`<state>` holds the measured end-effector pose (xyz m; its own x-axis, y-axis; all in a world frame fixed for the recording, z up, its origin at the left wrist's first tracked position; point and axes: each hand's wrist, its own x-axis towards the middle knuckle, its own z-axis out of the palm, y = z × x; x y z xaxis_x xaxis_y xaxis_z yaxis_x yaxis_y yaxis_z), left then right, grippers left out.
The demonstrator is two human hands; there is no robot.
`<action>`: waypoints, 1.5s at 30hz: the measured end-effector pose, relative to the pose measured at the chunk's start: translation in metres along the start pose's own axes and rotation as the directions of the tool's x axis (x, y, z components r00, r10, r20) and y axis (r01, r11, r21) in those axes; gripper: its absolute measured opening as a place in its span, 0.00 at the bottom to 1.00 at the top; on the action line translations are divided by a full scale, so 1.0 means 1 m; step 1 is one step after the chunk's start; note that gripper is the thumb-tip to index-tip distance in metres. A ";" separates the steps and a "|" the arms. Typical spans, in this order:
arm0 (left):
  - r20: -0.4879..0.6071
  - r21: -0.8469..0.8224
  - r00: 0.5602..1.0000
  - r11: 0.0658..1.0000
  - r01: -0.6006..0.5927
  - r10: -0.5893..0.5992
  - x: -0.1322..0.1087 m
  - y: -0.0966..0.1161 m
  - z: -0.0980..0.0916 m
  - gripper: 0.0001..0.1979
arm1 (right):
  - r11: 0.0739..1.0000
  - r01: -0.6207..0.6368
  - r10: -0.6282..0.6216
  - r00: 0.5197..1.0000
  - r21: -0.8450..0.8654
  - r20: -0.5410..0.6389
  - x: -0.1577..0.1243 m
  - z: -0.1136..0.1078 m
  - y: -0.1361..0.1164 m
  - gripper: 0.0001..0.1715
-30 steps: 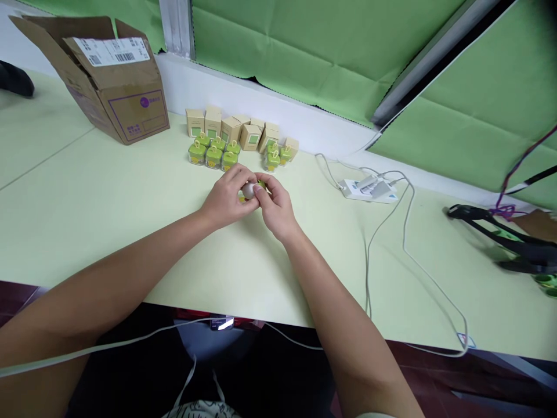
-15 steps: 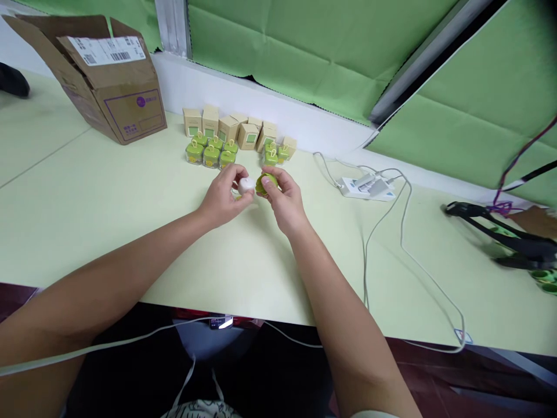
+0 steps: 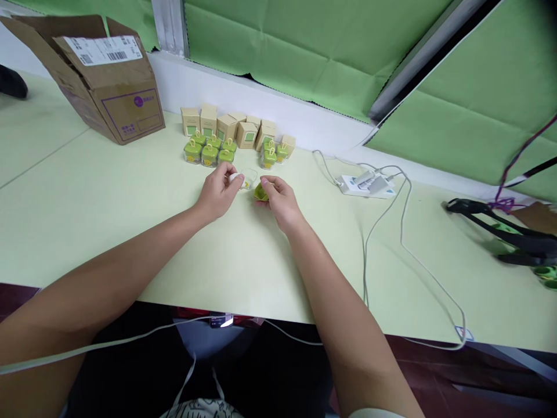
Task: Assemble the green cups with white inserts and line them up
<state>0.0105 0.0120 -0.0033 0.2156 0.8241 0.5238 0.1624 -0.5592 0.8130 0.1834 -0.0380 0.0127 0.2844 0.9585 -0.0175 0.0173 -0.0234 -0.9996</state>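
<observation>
My left hand (image 3: 215, 193) pinches a small white rounded piece (image 3: 234, 176), partly covered by the fingers. Just right of it is a small clear box (image 3: 249, 177) with a yellow mark, its open top showing. My right hand (image 3: 282, 202) grips a green lid (image 3: 261, 192) by its edge, a little nearer to me than the clear box. Behind my hands stand several clear boxes with green lids (image 3: 209, 153) and looped handles, in a left group, with a smaller right group of green-lidded boxes (image 3: 268, 157).
Small tan cartons (image 3: 246, 135) line the wall. An opened cardboard box (image 3: 133, 113) stands at the back left. On the right are a white power strip (image 3: 366, 186) with looping cables (image 3: 404, 244) and a black clamp-like object (image 3: 505, 223).
My left hand has moved slightly left with the white piece, bringing the clear box into view between my hands. My right hand has lowered with the green lid, which has tilted.
</observation>
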 end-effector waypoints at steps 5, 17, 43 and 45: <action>0.003 0.208 1.000 0.978 -0.004 0.004 0.000 -0.002 -0.001 0.13 | 1.000 -0.025 0.025 0.998 0.009 -0.064 0.007 -0.006 0.006 0.24; 0.196 0.509 0.981 0.856 -0.093 -0.010 -0.001 -0.010 -0.003 0.15 | 0.998 -0.058 0.057 0.997 -0.008 -0.043 0.005 -0.004 0.005 0.26; 0.139 0.033 0.960 0.968 -0.248 0.242 -0.008 0.006 -0.002 0.25 | 0.986 0.142 -0.152 0.982 0.087 0.109 -0.008 -0.003 -0.012 0.27; 0.156 0.024 0.961 0.972 -0.235 0.229 -0.008 0.007 -0.003 0.26 | 0.986 0.144 -0.152 0.983 0.084 0.102 -0.008 -0.003 -0.012 0.25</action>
<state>0.0075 0.0016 -0.0012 0.3947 0.6501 0.6494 0.1299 -0.7391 0.6609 0.1841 -0.0466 0.0249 0.1792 0.9748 0.1327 -0.0227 0.1390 -0.9900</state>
